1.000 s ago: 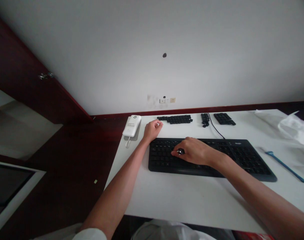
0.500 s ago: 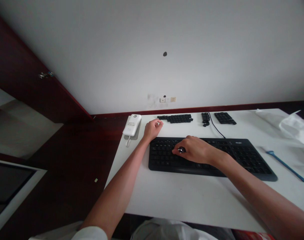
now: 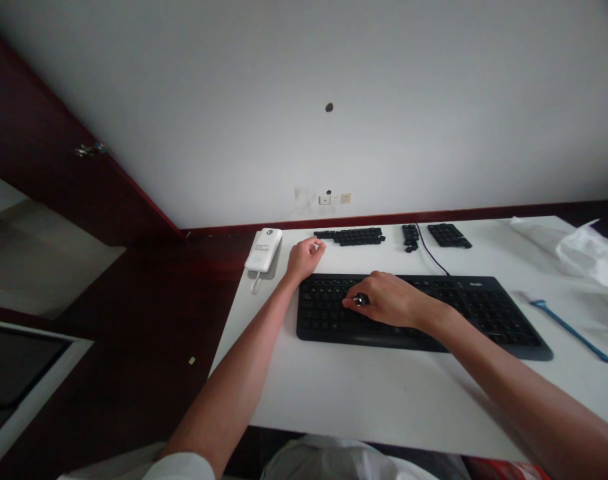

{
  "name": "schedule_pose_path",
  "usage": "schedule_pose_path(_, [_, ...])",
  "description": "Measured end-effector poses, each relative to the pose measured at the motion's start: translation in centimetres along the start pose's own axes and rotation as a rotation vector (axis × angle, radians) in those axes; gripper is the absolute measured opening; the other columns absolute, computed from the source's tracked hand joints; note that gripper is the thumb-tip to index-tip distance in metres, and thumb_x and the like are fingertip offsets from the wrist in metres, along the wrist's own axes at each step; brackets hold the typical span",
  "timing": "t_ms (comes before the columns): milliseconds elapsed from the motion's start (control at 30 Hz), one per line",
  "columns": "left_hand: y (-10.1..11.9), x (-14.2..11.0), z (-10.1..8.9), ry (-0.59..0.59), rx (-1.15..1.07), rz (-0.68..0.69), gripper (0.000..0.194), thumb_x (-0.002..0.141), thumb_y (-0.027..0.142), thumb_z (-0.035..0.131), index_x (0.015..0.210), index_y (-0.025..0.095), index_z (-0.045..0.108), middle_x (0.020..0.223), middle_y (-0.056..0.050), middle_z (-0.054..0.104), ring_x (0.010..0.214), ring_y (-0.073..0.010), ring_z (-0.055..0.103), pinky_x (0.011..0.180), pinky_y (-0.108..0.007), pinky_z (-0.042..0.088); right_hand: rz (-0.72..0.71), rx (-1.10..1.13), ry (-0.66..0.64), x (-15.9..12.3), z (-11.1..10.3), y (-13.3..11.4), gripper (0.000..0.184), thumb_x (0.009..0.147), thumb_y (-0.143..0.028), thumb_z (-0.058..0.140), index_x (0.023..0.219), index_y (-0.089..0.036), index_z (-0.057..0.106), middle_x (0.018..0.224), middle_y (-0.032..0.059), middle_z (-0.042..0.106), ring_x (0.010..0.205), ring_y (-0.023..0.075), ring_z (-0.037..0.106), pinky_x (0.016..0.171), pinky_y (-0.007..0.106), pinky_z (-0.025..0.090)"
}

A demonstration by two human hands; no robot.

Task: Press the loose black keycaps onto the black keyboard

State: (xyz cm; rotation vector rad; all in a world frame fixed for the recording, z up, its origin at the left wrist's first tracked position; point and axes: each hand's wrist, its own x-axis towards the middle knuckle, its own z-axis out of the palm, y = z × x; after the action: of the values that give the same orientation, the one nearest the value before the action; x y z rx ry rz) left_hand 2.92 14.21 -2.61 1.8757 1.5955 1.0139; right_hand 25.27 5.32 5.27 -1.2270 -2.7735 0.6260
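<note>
My right hand (image 3: pixel 384 300) rests over the middle of a black computer keyboard (image 3: pixel 494 313), its fingers shut on a small shiny metal object (image 3: pixel 362 300) whose shape is mostly hidden. My left hand (image 3: pixel 305 260) sits at the keyboard's back left corner, its fingertips pinched together with nothing visible between them. Behind the keyboard lie loose black keycaps in a long row (image 3: pixel 351 236), a small cluster (image 3: pixel 411 237) and a block (image 3: pixel 448 235). Neither hand touches these keycaps.
A white corded device (image 3: pixel 263 250) lies at the white table's (image 3: pixel 384 400) back left. A black cable (image 3: pixel 431 259) runs from the keyboard toward the wall. A blue plastic tool (image 3: pixel 569 325) and white plastic sheeting (image 3: pixel 589 253) lie at the right.
My right hand has shifted slightly over the keys, and the view has moved a little. My left hand and the keycaps stay in the same place on the table.
</note>
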Motion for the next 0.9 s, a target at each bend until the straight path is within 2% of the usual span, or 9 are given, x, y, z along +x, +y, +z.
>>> schedule_pose_path(133, [-0.03,-0.02,-0.02,-0.008,0.000,0.003,0.024,0.092,0.037,0.058,0.090,0.019,0.074,0.057,0.005,0.051,0.057,-0.0112,0.044,0.061,-0.025,0.029,-0.003,-0.005,-0.007,-0.03,-0.05,-0.03,0.032,0.102,-0.040,0.056,0.100,-0.027,0.085,0.091,0.0058,0.084,0.083,0.0276,0.078,0.072,0.034,0.050])
schedule_pose_path(767, [0.07,-0.05,-0.08,-0.013,-0.002,-0.003,0.025,0.092,0.038,0.057,0.091,0.019,0.074,0.056,0.005,0.047,0.056,-0.0118,0.042,0.061,-0.026,0.029,-0.027,0.033,-0.015,-0.01,0.01,0.18,0.030,0.101,-0.039,0.056,0.102,-0.028,0.085,0.094,0.0054,0.084,0.083,0.0261,0.078,0.073,0.033,0.050])
schedule_pose_path(900, [0.26,-0.09,-0.20,-0.015,0.009,-0.006,0.024,0.091,0.037,0.058,0.090,0.019,0.074,0.056,0.006,0.047,0.056,-0.0115,0.041,0.061,-0.026,0.028,0.015,0.020,-0.003,-0.09,-0.15,0.10,0.029,0.100,-0.037,0.058,0.104,-0.028,0.085,0.093,0.0055,0.084,0.082,0.0264,0.077,0.073,0.033,0.050])
